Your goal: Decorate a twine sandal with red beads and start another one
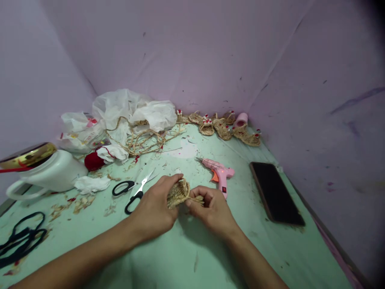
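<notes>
Over one green table (168,261), the left hand (158,204) grips one woven straw piece (178,195), the right hand's (215,208) fingers pinch straw strands at its edge, and nearby lie one pair of scissors (140,189), one pink glue gun (221,172) and one smartphone (276,193)

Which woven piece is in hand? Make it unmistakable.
On the green tabletop, find the pink glue gun. Nearer the camera and to its left, the left grip holds the woven straw piece, the right grip pinching its edge. Unlike the beaded pieces behind, it's held and shows no beads.
</notes>
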Tool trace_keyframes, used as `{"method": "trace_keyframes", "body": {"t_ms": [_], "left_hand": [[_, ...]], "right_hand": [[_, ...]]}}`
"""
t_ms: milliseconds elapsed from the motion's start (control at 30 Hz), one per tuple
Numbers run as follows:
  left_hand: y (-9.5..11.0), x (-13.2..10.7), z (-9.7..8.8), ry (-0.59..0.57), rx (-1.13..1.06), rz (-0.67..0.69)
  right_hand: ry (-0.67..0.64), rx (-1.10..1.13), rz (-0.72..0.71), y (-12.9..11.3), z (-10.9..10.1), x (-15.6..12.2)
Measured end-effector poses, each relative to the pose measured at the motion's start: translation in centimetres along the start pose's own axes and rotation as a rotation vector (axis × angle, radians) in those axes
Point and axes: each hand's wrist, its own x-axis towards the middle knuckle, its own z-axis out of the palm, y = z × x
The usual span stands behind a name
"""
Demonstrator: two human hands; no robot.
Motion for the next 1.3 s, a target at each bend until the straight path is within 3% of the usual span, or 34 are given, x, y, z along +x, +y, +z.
{"method": "trace_keyframes", "body": {"t_ms": [133, 200, 267, 400, 467, 600, 800, 933, 1100, 1300], "left_hand": [[0.1, -0.3, -0.1, 0.015, 0.230, 0.063], [0.3, -0.5, 0.1, 0.047, 0.285, 0.043], [0.3, -0.6, 0.3, 0.079, 0.255, 0.004], [0.1, -0.6, 1.0, 0.050, 0.064, -0.061], [-0.3, -0.7, 1.5, 0.025, -0.046, -0.079], [-1.4, -1.0, 1.9, 0.089, -0.272, -0.157], [-2.1, -0.4, -0.1, 0.006, -0.489, -0.401], [-2.5, 0.0, -0.6, 0.044, -0.681, -0.489], [-3.3, -0.1, 0.1, 0.101, -0.623, -0.448], [-3.4, -0.6, 0.8, 0.120, -0.446, -0.419]], "right_hand": [[0.128, -0.490, -0.177, 0.3, -0.5, 0.0], [0.212, -0.613, -0.235, 0.6, -0.6, 0.0], [0.279, -0.547, -0.218, 0.9, -0.6, 0.0], [0.234, -0.200, -0.103, 1.0, -0.3, 0.0], [0.204, -0.211, -0.121, 1.1, -0.1, 0.1], [0.165, -0.265, -0.181, 1.9, 0.3, 0.5], [0.130, -0.264, -0.175, 3.1, 0.5, 1.2], [0.151, -0.323, -0.250, 3.1, 0.8, 1.2], [0.223, -0.458, -0.327, 3.4, 1.0, 0.9], [0.194, -0.486, -0.412, 3.6, 1.1, 0.8]]}}
